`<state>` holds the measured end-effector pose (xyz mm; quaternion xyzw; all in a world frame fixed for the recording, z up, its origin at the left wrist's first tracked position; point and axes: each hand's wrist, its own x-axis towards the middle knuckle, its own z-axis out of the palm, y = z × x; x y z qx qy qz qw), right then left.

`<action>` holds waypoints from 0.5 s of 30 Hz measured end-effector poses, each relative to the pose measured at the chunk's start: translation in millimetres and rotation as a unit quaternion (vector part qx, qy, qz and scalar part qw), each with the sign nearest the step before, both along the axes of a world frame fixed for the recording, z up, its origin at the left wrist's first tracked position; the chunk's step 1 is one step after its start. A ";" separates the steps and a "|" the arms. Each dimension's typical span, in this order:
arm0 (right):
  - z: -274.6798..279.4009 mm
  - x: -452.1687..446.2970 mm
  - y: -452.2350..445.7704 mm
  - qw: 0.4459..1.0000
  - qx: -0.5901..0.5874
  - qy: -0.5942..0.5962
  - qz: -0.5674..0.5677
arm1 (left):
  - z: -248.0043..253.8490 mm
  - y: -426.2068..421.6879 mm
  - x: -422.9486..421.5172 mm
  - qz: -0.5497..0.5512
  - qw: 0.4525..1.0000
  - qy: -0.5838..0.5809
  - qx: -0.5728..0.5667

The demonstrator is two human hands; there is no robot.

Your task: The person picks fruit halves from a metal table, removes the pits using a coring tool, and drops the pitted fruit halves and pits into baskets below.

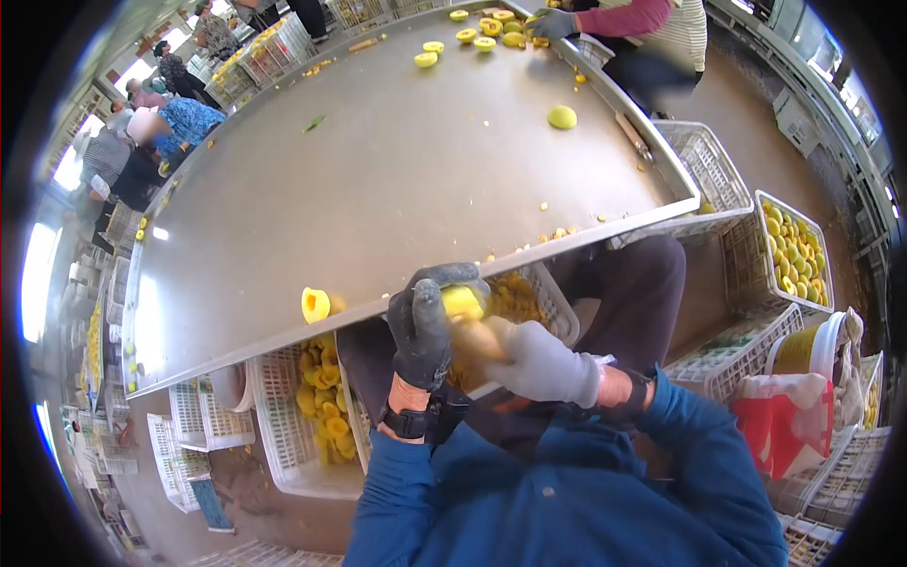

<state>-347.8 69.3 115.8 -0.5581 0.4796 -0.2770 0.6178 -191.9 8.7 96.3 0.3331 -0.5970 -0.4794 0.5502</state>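
My left hand (420, 321), in a dark grey glove, is closed around a yellow fruit piece (463, 302) just over the table's near edge. Close beside it on the right, my right hand (548, 362) in a light grey glove grips a wooden handle (479, 338), blurred by motion; its working end is hidden at the fruit. Below both hands is a crate of orange-brown bits (515, 298). A hollowed yellow fruit half (316, 304) lies on the table edge to the left of my hands.
The metal table (378, 161) holds a green-yellow fruit (562, 117), a wooden-handled tool (633, 137) and cut halves (426, 59) near a co-worker's gloved hand (553, 24). Crates of fruit stand at lower left (274, 425) and right (756, 255). Other people are at the far left.
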 end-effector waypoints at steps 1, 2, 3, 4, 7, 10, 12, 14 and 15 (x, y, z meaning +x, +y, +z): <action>-1.2 2.3 -0.2 0.999 -0.013 -0.029 -0.008 | -1.5 -5.4 0.6 -0.021 1.000 0.003 -0.008; 0.1 2.5 -2.0 0.998 -0.024 -0.057 -0.015 | -1.5 -9.1 -0.3 -0.041 0.999 0.007 -0.015; 4.0 -2.0 -4.5 0.997 0.040 -0.065 0.026 | -0.5 -9.5 -3.2 -0.057 0.997 0.045 -0.001; -0.9 -4.2 -9.2 0.998 -0.020 -0.037 0.037 | 0.1 -11.0 -4.2 -0.065 0.996 0.056 0.012; -16.4 -10.4 -21.8 0.991 -0.112 -0.023 0.065 | -1.2 -14.4 -8.4 -0.072 0.992 0.092 0.048; -0.5 -9.6 -29.5 0.993 0.009 -0.070 0.093 | -0.3 -17.9 -20.2 -0.070 0.965 0.233 0.101; -4.6 -5.8 -30.7 0.995 -0.031 -0.084 0.053 | -9.0 -23.1 -21.3 -0.057 0.956 0.266 0.111; -18.1 2.9 -30.2 0.991 -0.122 -0.060 0.013 | -29.3 -25.3 -21.7 0.015 0.949 0.284 0.135; -25.1 3.5 -34.5 0.986 -0.166 -0.019 0.020 | -38.0 -29.4 -21.5 0.049 0.944 0.292 0.144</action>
